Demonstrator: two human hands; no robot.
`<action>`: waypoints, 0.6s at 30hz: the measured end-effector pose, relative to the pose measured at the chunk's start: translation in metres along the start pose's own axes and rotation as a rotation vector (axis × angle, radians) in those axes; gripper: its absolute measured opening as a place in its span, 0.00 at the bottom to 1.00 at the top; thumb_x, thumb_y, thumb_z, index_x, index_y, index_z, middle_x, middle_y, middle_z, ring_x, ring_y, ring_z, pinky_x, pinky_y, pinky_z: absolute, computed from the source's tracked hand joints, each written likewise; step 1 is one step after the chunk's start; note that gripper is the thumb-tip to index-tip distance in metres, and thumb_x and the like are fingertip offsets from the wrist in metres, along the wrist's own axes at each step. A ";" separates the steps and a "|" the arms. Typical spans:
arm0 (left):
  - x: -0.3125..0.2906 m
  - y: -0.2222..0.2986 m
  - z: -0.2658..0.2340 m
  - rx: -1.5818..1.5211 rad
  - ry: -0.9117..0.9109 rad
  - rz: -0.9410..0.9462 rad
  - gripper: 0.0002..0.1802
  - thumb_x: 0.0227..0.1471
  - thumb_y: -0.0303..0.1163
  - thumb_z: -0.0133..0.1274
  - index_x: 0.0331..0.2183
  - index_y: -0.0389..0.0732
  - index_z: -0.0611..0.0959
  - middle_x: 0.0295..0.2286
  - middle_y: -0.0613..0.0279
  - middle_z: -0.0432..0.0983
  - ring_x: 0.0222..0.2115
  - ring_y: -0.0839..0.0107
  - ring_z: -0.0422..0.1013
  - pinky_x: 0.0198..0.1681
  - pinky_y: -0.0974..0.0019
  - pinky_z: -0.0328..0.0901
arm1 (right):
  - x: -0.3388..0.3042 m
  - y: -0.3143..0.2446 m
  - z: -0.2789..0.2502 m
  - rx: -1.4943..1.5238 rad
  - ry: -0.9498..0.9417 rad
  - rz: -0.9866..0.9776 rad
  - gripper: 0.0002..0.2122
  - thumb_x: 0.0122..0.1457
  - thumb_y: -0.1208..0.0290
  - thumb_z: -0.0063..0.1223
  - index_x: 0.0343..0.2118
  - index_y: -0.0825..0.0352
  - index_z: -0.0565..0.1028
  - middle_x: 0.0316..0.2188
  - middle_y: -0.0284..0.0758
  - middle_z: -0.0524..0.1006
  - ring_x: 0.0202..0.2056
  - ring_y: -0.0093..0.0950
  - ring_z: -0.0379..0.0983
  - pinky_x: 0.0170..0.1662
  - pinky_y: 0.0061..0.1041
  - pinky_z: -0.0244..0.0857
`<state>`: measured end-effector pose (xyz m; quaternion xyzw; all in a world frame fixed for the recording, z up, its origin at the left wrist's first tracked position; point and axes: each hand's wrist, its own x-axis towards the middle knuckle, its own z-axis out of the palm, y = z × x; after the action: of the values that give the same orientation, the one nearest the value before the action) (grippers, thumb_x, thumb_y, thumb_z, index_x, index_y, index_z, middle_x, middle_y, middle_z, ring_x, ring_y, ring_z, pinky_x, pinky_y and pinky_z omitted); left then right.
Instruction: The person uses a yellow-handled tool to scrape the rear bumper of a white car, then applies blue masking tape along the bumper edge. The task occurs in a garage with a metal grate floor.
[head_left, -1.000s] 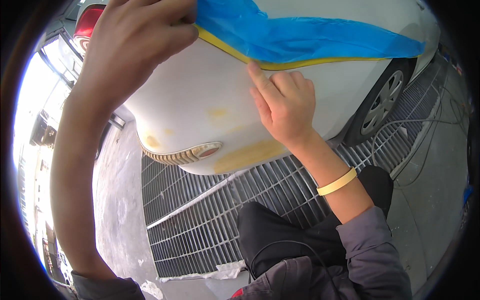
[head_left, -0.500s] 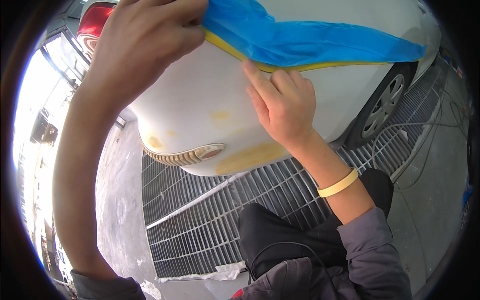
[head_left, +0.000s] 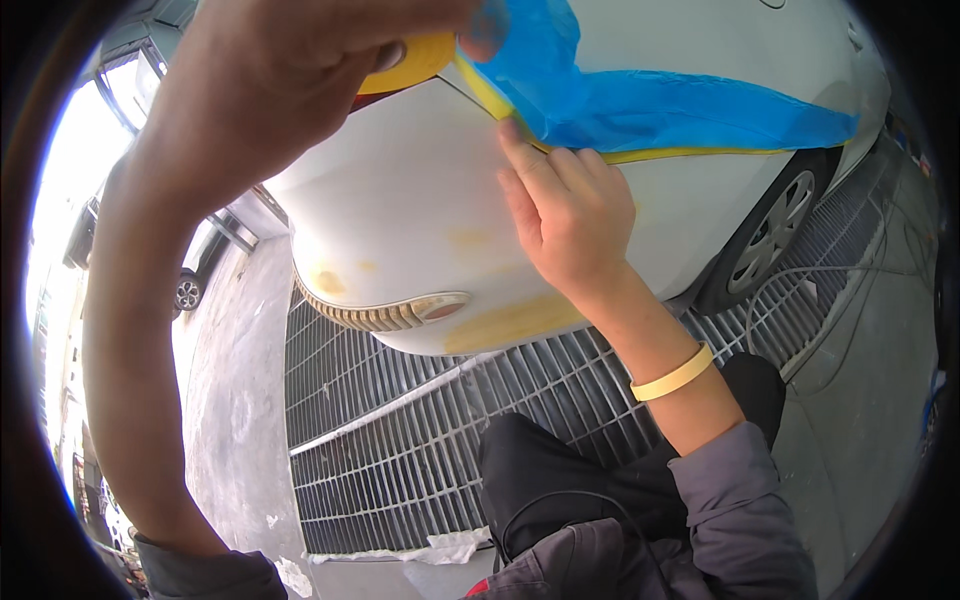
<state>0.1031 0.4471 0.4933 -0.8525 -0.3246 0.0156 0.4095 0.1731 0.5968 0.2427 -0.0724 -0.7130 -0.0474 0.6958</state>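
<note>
Blue masking film (head_left: 690,108) with a yellow tape edge (head_left: 487,90) runs along the rear side of a white car (head_left: 400,180), above the bumper. My left hand (head_left: 290,85), raised at upper left, is closed around a yellow roll (head_left: 418,62) from which the film and tape stretch. Part of the roll is hidden behind the fingers. My right hand (head_left: 582,215) holds nothing. Its index fingertip presses on the yellow tape at the bend of the seam, the thumb is apart and the other fingers are bent against the panel.
Yellowish patches (head_left: 515,322) mark the lower bumper near a ribbed lamp-like trim (head_left: 390,312). A rear wheel (head_left: 770,225) stands at right. Metal floor grating (head_left: 400,460) lies under the car, and a hose or cable (head_left: 850,272) loops over the floor at right.
My left hand has come toward me and the yellow roll now shows, with the tape lifted off the panel beside it. My right fingertip stays at the tape edge. The view has shifted slightly.
</note>
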 end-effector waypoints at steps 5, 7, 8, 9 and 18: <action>0.000 -0.025 -0.028 0.199 0.020 0.225 0.06 0.50 0.34 0.68 0.29 0.46 0.86 0.31 0.69 0.79 0.37 0.69 0.75 0.47 0.60 0.69 | 0.003 -0.001 -0.002 0.028 -0.009 -0.009 0.22 0.63 0.70 0.63 0.61 0.64 0.80 0.21 0.31 0.71 0.24 0.33 0.66 0.28 0.32 0.61; -0.009 -0.027 -0.043 0.438 -0.110 0.241 0.06 0.48 0.33 0.68 0.28 0.48 0.86 0.31 0.71 0.79 0.39 0.69 0.74 0.50 0.59 0.70 | 0.006 -0.004 -0.002 0.049 -0.004 -0.011 0.22 0.63 0.70 0.63 0.61 0.64 0.80 0.21 0.32 0.71 0.24 0.33 0.67 0.28 0.33 0.61; -0.021 -0.032 -0.039 0.465 -0.132 0.210 0.05 0.47 0.32 0.68 0.28 0.48 0.86 0.31 0.71 0.79 0.40 0.69 0.74 0.54 0.57 0.68 | 0.004 -0.002 -0.002 0.037 -0.013 -0.016 0.22 0.63 0.70 0.63 0.61 0.63 0.80 0.21 0.32 0.70 0.24 0.34 0.67 0.28 0.33 0.61; -0.029 -0.035 -0.040 0.494 -0.169 0.183 0.05 0.46 0.31 0.67 0.29 0.48 0.86 0.32 0.72 0.79 0.41 0.68 0.74 0.57 0.56 0.67 | 0.005 -0.004 -0.002 0.037 -0.016 -0.018 0.22 0.63 0.70 0.63 0.61 0.63 0.80 0.21 0.32 0.70 0.24 0.34 0.67 0.28 0.33 0.62; -0.054 -0.051 -0.029 0.463 -0.111 0.074 0.06 0.47 0.32 0.64 0.32 0.49 0.89 0.37 0.71 0.80 0.46 0.65 0.73 0.64 0.52 0.62 | 0.004 0.003 -0.003 0.005 -0.042 -0.049 0.21 0.64 0.69 0.62 0.61 0.62 0.81 0.21 0.31 0.69 0.24 0.32 0.66 0.27 0.32 0.60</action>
<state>0.0417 0.4197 0.5357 -0.7450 -0.3028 0.1513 0.5748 0.1761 0.5991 0.2462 -0.0543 -0.7291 -0.0611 0.6795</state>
